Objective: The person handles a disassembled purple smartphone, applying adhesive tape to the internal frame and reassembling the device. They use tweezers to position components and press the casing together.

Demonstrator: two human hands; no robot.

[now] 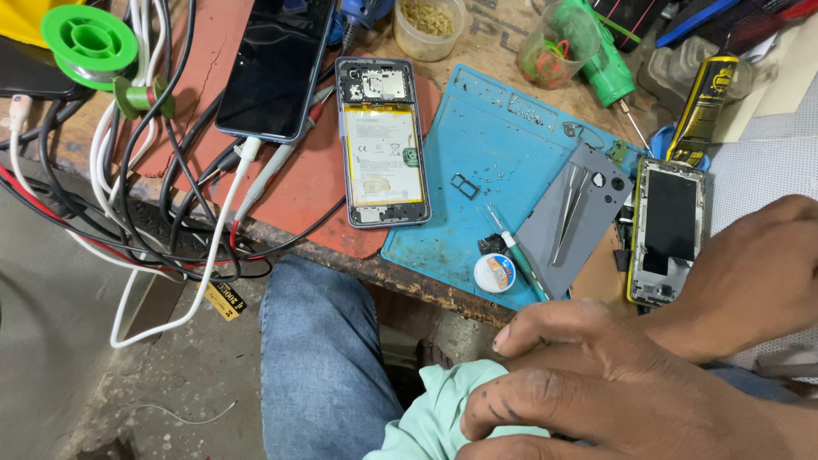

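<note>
Both hands sit low in front of the workbench (281, 183), over the person's lap. One hand (596, 383), which I take for the left, lies flat with fingers spread on a pale green cloth (434, 409), pressing on it rather than gripping. The other hand (750, 273) crosses just behind it, and whether it holds anything cannot be told. The cloth rests on the lap beside the jeans-clad knee (319, 358), below the bench's front edge. On the bench, a blue mat (486, 153) carries a small round tin (495, 273) and a grey phone cover (579, 213) with tweezers (569, 213) on it. An opened phone (382, 140) showing its battery lies at the mat's left edge, another stripped phone (667, 230) near the bench's right edge.
</note>
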